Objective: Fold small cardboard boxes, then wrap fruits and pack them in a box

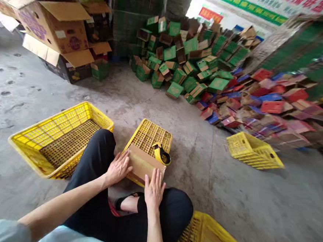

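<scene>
A brown cardboard box (144,164) lies on an upturned yellow plastic crate (152,132) in front of my knees, a strip of tape along its top. My left hand (118,167) rests on the box's left end, fingers stretched out. Flat on the near right part of the box lies my right hand (154,188), its fingers extended. Just beyond the box, on the crate, sits a yellow and black tape dispenser (161,153); neither hand touches it.
An open yellow crate (50,131) stands at my left, another crate (214,235) with cardboard by my right knee. A further yellow crate (255,149) lies right. Piles of green boxes (179,63) and red and blue boxes (273,106) spread behind; large cartons (59,36) stand back left.
</scene>
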Tool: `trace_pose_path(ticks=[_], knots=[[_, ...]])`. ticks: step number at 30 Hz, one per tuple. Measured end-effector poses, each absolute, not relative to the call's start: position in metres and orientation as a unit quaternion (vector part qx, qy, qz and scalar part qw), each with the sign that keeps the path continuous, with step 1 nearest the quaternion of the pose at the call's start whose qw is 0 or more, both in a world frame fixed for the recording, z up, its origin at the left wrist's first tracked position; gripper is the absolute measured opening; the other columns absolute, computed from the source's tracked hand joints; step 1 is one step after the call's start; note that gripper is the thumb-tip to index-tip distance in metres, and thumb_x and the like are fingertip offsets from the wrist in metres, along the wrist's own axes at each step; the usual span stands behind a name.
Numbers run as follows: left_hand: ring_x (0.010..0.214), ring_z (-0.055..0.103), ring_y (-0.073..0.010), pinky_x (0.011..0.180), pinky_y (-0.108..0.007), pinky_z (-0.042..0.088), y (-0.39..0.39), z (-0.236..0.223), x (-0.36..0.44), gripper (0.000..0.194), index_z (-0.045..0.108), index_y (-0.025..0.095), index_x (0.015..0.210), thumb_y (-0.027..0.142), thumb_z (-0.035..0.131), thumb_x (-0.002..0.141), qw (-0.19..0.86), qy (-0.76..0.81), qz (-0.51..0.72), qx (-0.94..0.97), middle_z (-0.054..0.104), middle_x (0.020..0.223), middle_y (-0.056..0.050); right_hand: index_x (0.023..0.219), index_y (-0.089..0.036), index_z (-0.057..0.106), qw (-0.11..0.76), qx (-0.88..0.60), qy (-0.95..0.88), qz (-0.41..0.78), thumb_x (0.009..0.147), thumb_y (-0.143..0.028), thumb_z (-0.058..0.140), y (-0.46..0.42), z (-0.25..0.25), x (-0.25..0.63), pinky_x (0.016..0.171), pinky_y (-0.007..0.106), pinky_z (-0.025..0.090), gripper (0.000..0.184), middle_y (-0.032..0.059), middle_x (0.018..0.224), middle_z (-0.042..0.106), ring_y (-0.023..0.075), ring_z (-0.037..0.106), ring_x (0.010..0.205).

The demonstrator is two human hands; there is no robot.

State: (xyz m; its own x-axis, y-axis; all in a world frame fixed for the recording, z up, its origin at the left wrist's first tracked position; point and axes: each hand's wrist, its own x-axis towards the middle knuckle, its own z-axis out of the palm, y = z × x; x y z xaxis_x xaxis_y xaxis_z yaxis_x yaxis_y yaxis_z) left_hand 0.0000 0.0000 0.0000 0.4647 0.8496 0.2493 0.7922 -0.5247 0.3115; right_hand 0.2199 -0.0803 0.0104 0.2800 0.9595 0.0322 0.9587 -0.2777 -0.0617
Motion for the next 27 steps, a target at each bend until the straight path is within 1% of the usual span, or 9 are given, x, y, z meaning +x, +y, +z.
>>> trace_pose_path(ticks=[2, 4, 7, 9, 12, 14, 16, 19, 27], knots=[[0.153, 0.038, -0.0318, 0.124, -0.053, 0.036, -0.002, -0.002, 0.001, 0.054, 0.055, 0.011, 0.146, 0.045, 0.045, 0.105, 0.071, 0.489, 0.199, 0.846, 0.047, 0.159, -0.019, 0.162, -0.006, 0.029, 0.047, -0.812, -0.582, -0.007, 0.105, -0.063, 0.007, -0.086, 0.009, 0.223, 0.123, 0.060, 0.027, 0.083, 0.0161, 0.168, 0.029, 0.0328, 0.031, 0.155], [0.154, 0.035, -0.0338, 0.124, -0.053, 0.034, -0.005, -0.004, 0.008, 0.058, 0.050, 0.012, 0.151, 0.047, 0.046, 0.105, 0.077, 0.492, 0.207, 0.842, 0.044, 0.161, -0.020, 0.161, -0.003, 0.031, 0.059, -0.814, -0.578, -0.010, 0.106, -0.059, 0.013, -0.087, 0.006, 0.220, 0.122, 0.060, 0.027, 0.080, 0.0193, 0.168, 0.029, 0.0363, 0.031, 0.155], [0.155, 0.031, -0.0378, 0.124, -0.057, 0.033, -0.015, -0.005, 0.032, 0.060, 0.051, 0.015, 0.151, 0.052, 0.045, 0.105, 0.106, 0.488, 0.213, 0.840, 0.041, 0.163, -0.020, 0.159, -0.009, 0.039, 0.075, -0.800, -0.595, 0.004, 0.108, -0.049, 0.025, -0.082, -0.002, 0.199, 0.121, 0.062, 0.028, 0.067, 0.0187, 0.166, 0.036, 0.0416, 0.029, 0.154], [0.155, 0.032, -0.0352, 0.123, -0.056, 0.036, -0.021, -0.004, 0.048, 0.059, 0.047, 0.019, 0.155, 0.053, 0.039, 0.107, 0.146, 0.452, 0.218, 0.853, 0.043, 0.162, -0.016, 0.160, -0.017, 0.040, 0.081, -0.769, -0.633, 0.029, 0.108, -0.038, 0.030, -0.076, -0.008, 0.181, 0.123, 0.061, 0.026, 0.057, 0.0141, 0.165, 0.040, 0.0382, 0.030, 0.155], [0.152, 0.039, -0.0295, 0.122, -0.051, 0.038, -0.022, 0.000, 0.057, 0.063, 0.037, 0.019, 0.161, 0.055, 0.031, 0.109, 0.188, 0.407, 0.221, 0.866, 0.047, 0.160, -0.014, 0.162, -0.022, 0.033, 0.083, -0.735, -0.671, 0.054, 0.106, -0.030, 0.033, -0.072, -0.012, 0.164, 0.124, 0.060, 0.024, 0.057, 0.0118, 0.164, 0.041, 0.0330, 0.033, 0.154], [0.151, 0.042, -0.0295, 0.122, -0.050, 0.038, -0.017, 0.002, 0.048, 0.073, 0.038, 0.016, 0.160, 0.064, 0.033, 0.105, 0.186, 0.390, 0.210, 0.877, 0.048, 0.159, -0.016, 0.164, -0.024, 0.029, 0.079, -0.737, -0.669, 0.055, 0.106, -0.032, 0.032, -0.075, -0.009, 0.165, 0.125, 0.061, 0.022, 0.058, 0.0110, 0.166, 0.038, 0.0316, 0.032, 0.155], [0.150, 0.043, -0.0310, 0.122, -0.050, 0.038, -0.010, 0.002, 0.031, 0.080, 0.043, 0.017, 0.157, 0.072, 0.037, 0.100, 0.167, 0.370, 0.194, 0.893, 0.047, 0.160, -0.015, 0.164, -0.028, 0.027, 0.066, -0.753, -0.653, 0.050, 0.108, -0.039, 0.030, -0.083, -0.003, 0.175, 0.124, 0.063, 0.021, 0.058, 0.0099, 0.168, 0.033, 0.0321, 0.030, 0.156], [0.150, 0.043, -0.0332, 0.122, -0.051, 0.038, -0.001, 0.000, 0.006, 0.077, 0.050, 0.020, 0.154, 0.073, 0.039, 0.098, 0.129, 0.378, 0.187, 0.898, 0.044, 0.162, -0.014, 0.164, -0.029, 0.028, 0.046, -0.780, -0.623, 0.036, 0.108, -0.052, 0.027, -0.097, 0.008, 0.195, 0.121, 0.067, 0.024, 0.061, 0.0111, 0.169, 0.031, 0.0352, 0.030, 0.155], [0.148, 0.046, -0.0331, 0.122, -0.052, 0.037, -0.002, -0.002, -0.011, 0.075, 0.050, 0.017, 0.153, 0.069, 0.041, 0.100, 0.099, 0.431, 0.213, 0.871, 0.049, 0.158, -0.015, 0.156, -0.012, 0.046, 0.092, -0.810, -0.579, 0.023, 0.106, -0.061, 0.019, -0.118, 0.008, 0.222, 0.118, 0.052, 0.038, 0.075, 0.0229, 0.161, 0.043, 0.0359, 0.041, 0.150]])
